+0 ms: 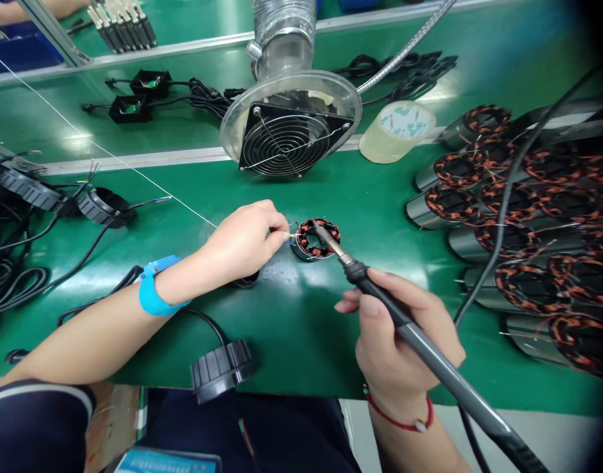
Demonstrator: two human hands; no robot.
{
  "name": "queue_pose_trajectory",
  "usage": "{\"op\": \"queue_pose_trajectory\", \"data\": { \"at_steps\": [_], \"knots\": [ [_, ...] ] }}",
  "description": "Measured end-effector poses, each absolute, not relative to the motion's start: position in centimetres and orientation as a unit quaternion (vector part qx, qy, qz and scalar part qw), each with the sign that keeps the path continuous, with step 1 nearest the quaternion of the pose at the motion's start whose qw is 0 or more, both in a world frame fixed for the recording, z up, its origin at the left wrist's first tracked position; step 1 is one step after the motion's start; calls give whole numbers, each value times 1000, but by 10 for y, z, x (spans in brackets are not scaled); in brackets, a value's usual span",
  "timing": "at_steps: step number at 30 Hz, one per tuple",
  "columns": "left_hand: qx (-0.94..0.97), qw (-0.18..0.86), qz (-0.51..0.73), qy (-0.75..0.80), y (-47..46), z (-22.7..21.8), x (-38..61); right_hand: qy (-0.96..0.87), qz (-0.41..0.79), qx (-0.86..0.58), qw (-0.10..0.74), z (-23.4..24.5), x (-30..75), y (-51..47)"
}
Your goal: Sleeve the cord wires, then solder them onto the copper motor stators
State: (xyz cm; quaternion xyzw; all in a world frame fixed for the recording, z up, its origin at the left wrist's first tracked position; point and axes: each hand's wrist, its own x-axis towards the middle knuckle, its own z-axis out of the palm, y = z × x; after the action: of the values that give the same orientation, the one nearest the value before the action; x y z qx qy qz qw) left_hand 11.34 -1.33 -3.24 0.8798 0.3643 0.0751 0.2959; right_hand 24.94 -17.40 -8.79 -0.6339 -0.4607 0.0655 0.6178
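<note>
A small stator wound with copper wire lies on the green bench in the middle. My right hand is closed around a soldering iron, whose metal tip rests at the stator's near left edge. My left hand, with a blue wrist strap, pinches thin solder wire and some coloured leads right beside the stator. That wire runs away up to the far left.
A fume extractor fan on a duct stands just behind the stator. A tape roll and several stacked stators fill the right. Black housings with cables lie left; a black round cap sits at the near edge.
</note>
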Motion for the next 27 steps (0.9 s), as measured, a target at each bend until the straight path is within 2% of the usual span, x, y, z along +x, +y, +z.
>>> {"op": "queue_pose_trajectory", "data": {
  "at_steps": [27],
  "knots": [
    [875, 292, 64, 380, -16, -28, 117, -490, 48, -613, 619, -94, 244, -174]
  ]
}}
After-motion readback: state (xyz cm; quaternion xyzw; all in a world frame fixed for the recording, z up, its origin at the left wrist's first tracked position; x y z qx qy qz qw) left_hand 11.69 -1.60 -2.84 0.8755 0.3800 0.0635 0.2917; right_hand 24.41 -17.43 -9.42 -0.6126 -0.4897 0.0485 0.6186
